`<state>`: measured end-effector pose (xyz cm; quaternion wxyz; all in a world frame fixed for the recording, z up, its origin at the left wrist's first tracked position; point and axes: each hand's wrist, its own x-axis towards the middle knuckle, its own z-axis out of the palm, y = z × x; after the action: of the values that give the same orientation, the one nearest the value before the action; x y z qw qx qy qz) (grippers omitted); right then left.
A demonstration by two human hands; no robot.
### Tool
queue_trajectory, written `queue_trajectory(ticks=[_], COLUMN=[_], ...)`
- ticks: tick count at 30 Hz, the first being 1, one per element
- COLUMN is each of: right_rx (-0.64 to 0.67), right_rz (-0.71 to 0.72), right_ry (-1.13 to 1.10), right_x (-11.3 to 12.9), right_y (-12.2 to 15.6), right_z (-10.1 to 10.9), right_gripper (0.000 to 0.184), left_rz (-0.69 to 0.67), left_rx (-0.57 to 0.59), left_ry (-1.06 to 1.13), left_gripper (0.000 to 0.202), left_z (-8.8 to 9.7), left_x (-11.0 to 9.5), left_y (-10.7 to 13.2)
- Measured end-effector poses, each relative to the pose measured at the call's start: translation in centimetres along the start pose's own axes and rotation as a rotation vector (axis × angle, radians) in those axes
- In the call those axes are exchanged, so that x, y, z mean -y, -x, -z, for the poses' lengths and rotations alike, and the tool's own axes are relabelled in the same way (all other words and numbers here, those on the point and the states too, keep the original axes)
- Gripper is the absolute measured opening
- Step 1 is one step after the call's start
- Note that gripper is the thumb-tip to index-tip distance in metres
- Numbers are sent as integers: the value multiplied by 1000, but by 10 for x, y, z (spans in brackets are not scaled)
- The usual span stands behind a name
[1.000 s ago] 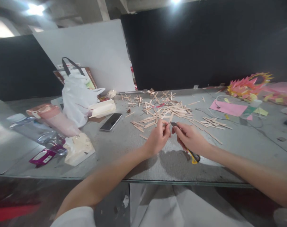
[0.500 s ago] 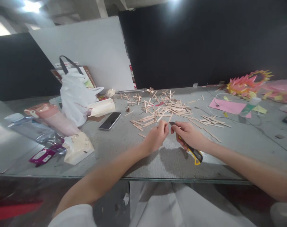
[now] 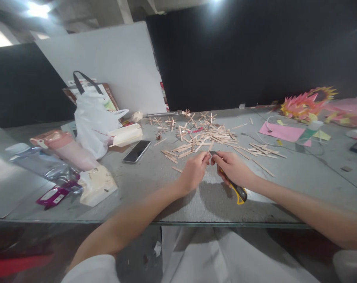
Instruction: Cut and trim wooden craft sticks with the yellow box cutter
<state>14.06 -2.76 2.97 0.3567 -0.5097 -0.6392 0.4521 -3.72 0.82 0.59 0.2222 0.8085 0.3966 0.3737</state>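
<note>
My left hand [image 3: 193,173] is closed in a pinch on a thin wooden craft stick [image 3: 210,146], whose tip pokes out past the fingertips. Wrapped round a yellow and black utility knife [image 3: 239,191], my right hand [image 3: 233,168] is close beside the left one. The knife's blade end points toward the left fingertips, and its handle sticks out below my right palm. Just beyond both hands lies a loose pile of wooden sticks [image 3: 216,135]. Several sticks behind the pile are joined into small crossed shapes [image 3: 181,131].
On the left are a phone [image 3: 137,151], a white bag [image 3: 90,118], a pink bottle [image 3: 66,147], a clear bottle [image 3: 38,163] and a crumpled cream packet [image 3: 98,184]. To the right lie pink paper [image 3: 281,132], a cable [image 3: 257,137] and a spiky paper craft [image 3: 302,106]. Dark panels stand behind.
My right hand has shifted slightly left with the utility knife, bringing the blade end closer to the left fingertips. The left hand has turned a little; more of the stick shows there.
</note>
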Motion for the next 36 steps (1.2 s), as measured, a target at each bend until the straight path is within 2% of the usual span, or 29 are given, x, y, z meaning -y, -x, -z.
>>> queue_trajectory(ticks=[6,12,17,28,33,36], right_rx=[-18,36,14,44,63,69], right_rz=[9,-21,15,5,-7,-18], right_ry=[34,60,-10,-123,-155,-157], right_x=[2,4,2,5,6,8], right_y=[2,1,0,3,3,3], right_z=[-2,3,3,6,6,5], right_gripper=[30,29,30,31,30,30], left_rz=[2,-149,-9,-27,-49,-52], left_rx=[0,46,12,-47,-66,-79], left_ry=[-5,-129,-55,40,40,45], left_gripper=[30,33,35,41,37,45], left_z=[-2,4,3,1,-2,-4], left_x=[-2,6,2,-3,1,4], left_y=[1,0,-3,-4,-4,-2])
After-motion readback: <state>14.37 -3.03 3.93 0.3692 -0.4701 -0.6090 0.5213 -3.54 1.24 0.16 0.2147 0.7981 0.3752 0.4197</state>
